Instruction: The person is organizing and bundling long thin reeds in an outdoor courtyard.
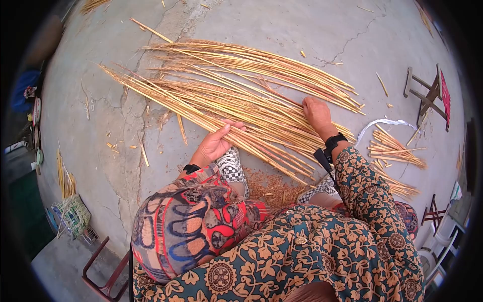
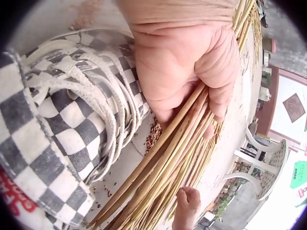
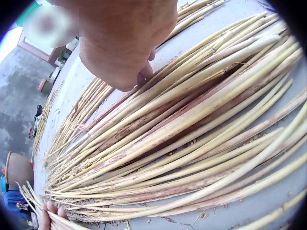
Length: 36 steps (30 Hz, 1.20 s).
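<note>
My left hand (image 1: 214,146) grips a small bundle of long dry straw-coloured stalks (image 1: 186,108), with the thumb over them and the feathery ends pointing far left. In the left wrist view the fingers (image 2: 218,103) wrap around these stalks (image 2: 180,139). Under and beyond the bundle, a larger pile of stalks (image 1: 241,103) lies on the floor. My right hand (image 1: 318,117) is over the pile's right part, fingers curled down at a reddish stalk (image 1: 279,94). From the right wrist, the fingertips pinch in among the stalks (image 3: 158,103), partly hidden by the hand.
Another row of stalks (image 1: 261,58) lies farther away. Short cut pieces (image 1: 395,148) and a white strip (image 1: 385,122) are at the right, near a small stool (image 1: 432,95). Checkered shoes (image 1: 231,166) flank brown husks (image 1: 271,189). A woven basket (image 1: 73,214) stands at left.
</note>
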{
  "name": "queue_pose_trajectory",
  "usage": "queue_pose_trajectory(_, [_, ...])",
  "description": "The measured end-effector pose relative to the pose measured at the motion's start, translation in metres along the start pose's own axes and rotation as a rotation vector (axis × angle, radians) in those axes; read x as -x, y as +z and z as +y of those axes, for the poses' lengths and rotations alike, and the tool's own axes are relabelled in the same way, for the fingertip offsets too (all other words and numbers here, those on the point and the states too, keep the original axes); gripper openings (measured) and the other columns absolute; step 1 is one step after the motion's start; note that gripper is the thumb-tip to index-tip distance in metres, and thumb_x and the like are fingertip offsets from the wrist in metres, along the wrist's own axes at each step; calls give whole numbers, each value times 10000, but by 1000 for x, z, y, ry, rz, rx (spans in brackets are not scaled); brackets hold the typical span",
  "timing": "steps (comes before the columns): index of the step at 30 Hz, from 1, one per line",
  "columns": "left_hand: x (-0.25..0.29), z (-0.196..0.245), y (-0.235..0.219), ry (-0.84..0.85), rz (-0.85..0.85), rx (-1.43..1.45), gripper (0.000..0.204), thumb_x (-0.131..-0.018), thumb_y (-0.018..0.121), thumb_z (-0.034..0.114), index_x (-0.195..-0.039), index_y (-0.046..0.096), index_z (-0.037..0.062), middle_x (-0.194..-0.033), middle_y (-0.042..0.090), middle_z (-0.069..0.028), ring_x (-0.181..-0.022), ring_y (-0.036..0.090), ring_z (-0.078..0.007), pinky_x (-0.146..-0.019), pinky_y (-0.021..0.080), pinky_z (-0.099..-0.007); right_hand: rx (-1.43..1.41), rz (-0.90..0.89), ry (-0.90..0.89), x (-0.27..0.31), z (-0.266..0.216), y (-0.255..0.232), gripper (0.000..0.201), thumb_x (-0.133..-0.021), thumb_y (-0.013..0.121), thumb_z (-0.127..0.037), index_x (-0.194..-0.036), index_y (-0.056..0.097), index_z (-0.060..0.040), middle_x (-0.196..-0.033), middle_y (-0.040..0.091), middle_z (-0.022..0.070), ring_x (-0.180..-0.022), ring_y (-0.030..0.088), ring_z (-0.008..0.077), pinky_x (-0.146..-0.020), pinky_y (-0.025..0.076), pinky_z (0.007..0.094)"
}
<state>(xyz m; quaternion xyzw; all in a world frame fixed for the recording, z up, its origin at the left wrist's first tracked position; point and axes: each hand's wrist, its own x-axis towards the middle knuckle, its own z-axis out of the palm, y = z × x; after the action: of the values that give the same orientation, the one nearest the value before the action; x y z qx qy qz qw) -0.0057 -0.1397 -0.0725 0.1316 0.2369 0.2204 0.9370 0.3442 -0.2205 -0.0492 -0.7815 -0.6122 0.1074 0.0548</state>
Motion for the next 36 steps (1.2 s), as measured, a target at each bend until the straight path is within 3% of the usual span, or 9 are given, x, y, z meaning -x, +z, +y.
queue_pose_trajectory(3, [0,-1,-2,-14,16,13,184,-936,512,134,-1112,545,88,-1165,596,-145,-1174,521,-311,-1008,436,-465,-151,14,142,3,-4,-4,186,-801,601,-120,-986,598,-98,-949,620,108,-927,577,315,-801,466,408])
queue_pose_trajectory(6, [1,-1,0,-1,6,11,185,-935,515,137,-1112,543,89,-1160,599,-147,-1170,523,-310,-1005,437,-474,-93,208,-39,-5,0,-7,301,-810,600,-125,-1110,578,-120,-1065,596,98,-1004,550,299,-863,449,401])
queue_pose_trajectory(9, [1,0,3,-2,-1,-13,185,-934,517,139,-1110,542,87,-1160,598,-150,-1174,520,-309,-1004,436,-476,-14,181,-25,-24,3,-6,392,-832,599,-167,-1217,529,-142,-1228,525,106,-1126,486,295,-938,420,404])
queue_pose_trajectory(13, [2,-1,3,-5,23,-3,178,-933,523,141,-1100,542,81,-1154,601,-145,-1171,522,-307,-1001,436,-473,50,13,8,-35,4,1,480,-851,592,-243,-1301,458,-144,-1356,430,123,-1249,391,309,-1007,376,409])
queue_pose_trajectory(16, [2,0,4,-13,38,-7,177,-929,527,136,-1097,545,81,-1146,605,-146,-1171,522,-308,-1003,434,-477,57,-91,27,-25,-4,10,548,-876,567,-333,-1365,388,-164,-1430,349,128,-1317,315,329,-1042,337,421])
queue_pose_trajectory(20, [1,0,3,-10,6,-12,174,-925,532,128,-1092,547,80,-1138,608,-151,-1172,521,-315,-1002,436,-479,115,-64,40,8,-12,25,550,-918,472,-447,-1396,359,-198,-1491,244,123,-1360,232,359,-1057,286,478])
queue_pose_trajectory(27, [1,0,5,-6,14,-9,160,-924,533,122,-1078,553,83,-1116,617,-154,-1159,530,-320,-998,442,-477,109,-83,27,24,-18,24,512,-930,442,-464,-1381,387,-226,-1496,242,101,-1374,196,354,-1065,255,498])
queue_pose_trajectory(36, [1,1,3,-20,25,-6,161,-920,537,117,-1078,555,90,-1117,619,-158,-1170,522,-328,-1006,434,-486,29,-23,8,7,-12,10,477,-909,507,-402,-1331,455,-187,-1419,366,102,-1332,294,319,-1043,316,450])
